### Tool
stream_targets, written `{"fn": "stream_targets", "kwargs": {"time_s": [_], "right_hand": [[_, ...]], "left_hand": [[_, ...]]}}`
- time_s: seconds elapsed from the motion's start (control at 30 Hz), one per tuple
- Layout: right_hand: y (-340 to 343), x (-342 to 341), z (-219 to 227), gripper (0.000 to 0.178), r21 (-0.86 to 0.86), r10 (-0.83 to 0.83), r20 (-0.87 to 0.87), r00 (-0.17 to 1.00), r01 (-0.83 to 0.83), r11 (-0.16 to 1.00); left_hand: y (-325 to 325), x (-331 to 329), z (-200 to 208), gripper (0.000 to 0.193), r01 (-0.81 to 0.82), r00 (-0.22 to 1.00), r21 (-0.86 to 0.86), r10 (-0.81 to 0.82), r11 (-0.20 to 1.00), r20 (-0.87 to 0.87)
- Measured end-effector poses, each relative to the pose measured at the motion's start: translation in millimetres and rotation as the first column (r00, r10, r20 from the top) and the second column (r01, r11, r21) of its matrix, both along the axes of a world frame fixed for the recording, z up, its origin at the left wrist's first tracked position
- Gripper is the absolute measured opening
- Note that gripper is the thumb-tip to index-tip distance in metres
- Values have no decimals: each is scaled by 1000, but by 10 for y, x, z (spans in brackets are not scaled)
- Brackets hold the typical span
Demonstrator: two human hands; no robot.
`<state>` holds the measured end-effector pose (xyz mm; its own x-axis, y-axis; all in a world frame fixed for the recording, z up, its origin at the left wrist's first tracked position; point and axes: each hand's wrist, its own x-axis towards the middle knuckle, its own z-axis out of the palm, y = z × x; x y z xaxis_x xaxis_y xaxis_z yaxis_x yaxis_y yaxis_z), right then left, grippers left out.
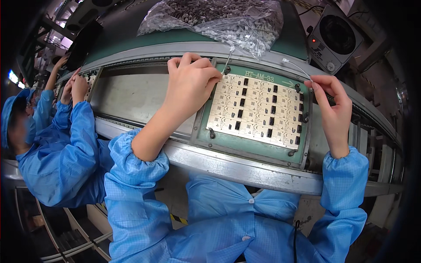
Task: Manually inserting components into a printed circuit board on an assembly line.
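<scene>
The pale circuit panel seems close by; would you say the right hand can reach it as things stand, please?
Probably yes: the right hand is near the pale circuit panel, and nothing visible seems to block the way, though its fingers pinch a thin cable.

Lettering [259,76] and an arrow [288,83] mark the green tray [243,143].

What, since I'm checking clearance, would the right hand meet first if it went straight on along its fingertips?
Probably the small black rounded knob at the upper-right corner of the green rectangular carrier; height is unclear, so the right hand might pass above it.
</scene>
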<state>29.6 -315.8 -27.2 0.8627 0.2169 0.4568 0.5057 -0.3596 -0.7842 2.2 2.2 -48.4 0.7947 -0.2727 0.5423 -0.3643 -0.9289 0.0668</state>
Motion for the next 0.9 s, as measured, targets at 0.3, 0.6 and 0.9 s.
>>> {"fn": "stream_targets", "kwargs": {"time_s": [0.3, 0.6, 0.9], "right_hand": [[-40, 17, 37, 14, -56, 29, -27, 999, -31, 998], [172, -33, 87, 11, -6, 78, -35, 996, -78, 997], [628, 169, 49, 10, -288, 80, 311, 947, 14, 957]], "left_hand": [[-20, 48, -3, 3, 20, 1000, -10, -20, 1000, 15], [101, -5, 161, 9, 156, 982, 5, -154, 988, -108], [119, 283, 461, 18, 163, 965, 77, -142, 984, -222]]}}
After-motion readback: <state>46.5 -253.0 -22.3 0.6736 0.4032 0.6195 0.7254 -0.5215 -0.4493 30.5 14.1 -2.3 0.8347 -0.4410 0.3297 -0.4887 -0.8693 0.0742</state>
